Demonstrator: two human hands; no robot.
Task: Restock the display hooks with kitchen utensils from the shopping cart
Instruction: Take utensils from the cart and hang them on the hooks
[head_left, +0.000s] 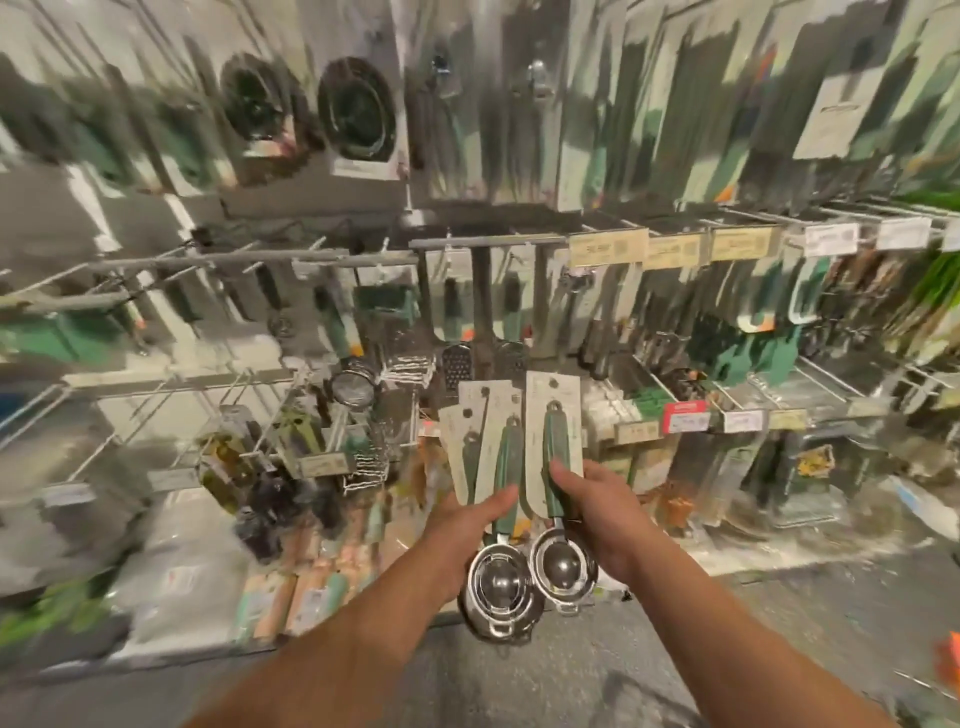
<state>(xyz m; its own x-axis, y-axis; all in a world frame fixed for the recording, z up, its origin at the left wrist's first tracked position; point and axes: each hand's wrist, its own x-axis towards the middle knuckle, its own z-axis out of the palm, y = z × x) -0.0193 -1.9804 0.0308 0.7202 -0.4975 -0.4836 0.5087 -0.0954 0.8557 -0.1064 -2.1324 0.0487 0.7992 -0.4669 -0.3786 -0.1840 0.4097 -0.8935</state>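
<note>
My left hand (462, 525) holds a fanned bunch of carded utensils (488, 431): green handles on pale cards, with round steel strainer heads (501, 587) hanging below. My right hand (592, 512) grips one more of the same, a green-handled utensil (556, 447) on its own card with its steel head (563, 566) below my thumb. Both sit side by side in front of the display. Bare hooks (249, 260) jut from the rail at the left. The whole view is motion-blurred. No cart is in view.
Pegboard wall (467, 104) hung with packaged utensils fills the view. Price tags (608, 248) line a rail at mid height. Graters (457, 364) and wire racks (156, 405) hang lower. Packaged goods (291, 597) stand at floor level; grey floor (571, 675) lies below.
</note>
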